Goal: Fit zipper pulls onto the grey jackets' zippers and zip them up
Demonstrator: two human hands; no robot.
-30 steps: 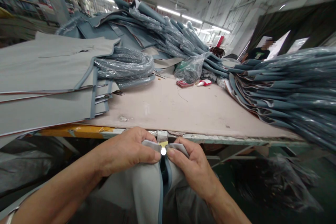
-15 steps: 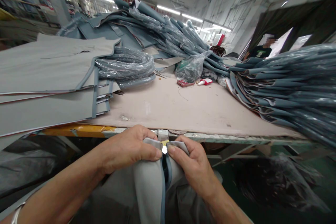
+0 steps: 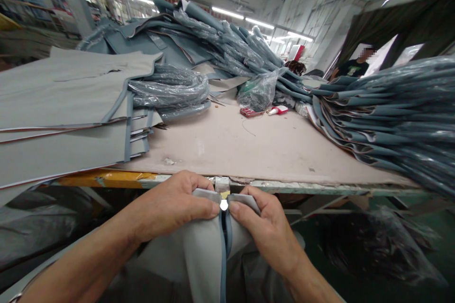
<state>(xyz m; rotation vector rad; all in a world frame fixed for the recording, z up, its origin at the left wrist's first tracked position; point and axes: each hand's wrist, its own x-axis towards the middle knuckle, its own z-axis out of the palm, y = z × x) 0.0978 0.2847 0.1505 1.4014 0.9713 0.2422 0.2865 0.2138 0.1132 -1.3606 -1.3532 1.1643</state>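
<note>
My left hand (image 3: pixel 174 206) and my right hand (image 3: pixel 265 227) both pinch the top edge of a light grey cover (image 3: pixel 201 255) with a blue-grey zipper strip running down its middle. The hands grip the two sides of that strip, thumbs almost touching. Between the thumbs a small shiny metal zipper slider (image 3: pixel 223 205) shows. The cover hangs down below the front edge of the table (image 3: pixel 249 151), right under a small metal fitting (image 3: pixel 222 183) fixed on that edge.
A stack of flat grey covers (image 3: pixel 60 104) lies at the left, coiled plastic-wrapped blue strips (image 3: pixel 170 90) behind it. Piles of blue-grey covers (image 3: pixel 391 113) fill the right and back. A red box (image 3: pixel 248 112) and a small white and red object (image 3: pixel 277 111) lie mid-table. A person (image 3: pixel 355 66) sits far back.
Both hands keep their pinch on the cover's top edge; they have shifted slightly, and the two sides of the zipper strip now sit closer together below the slider.
</note>
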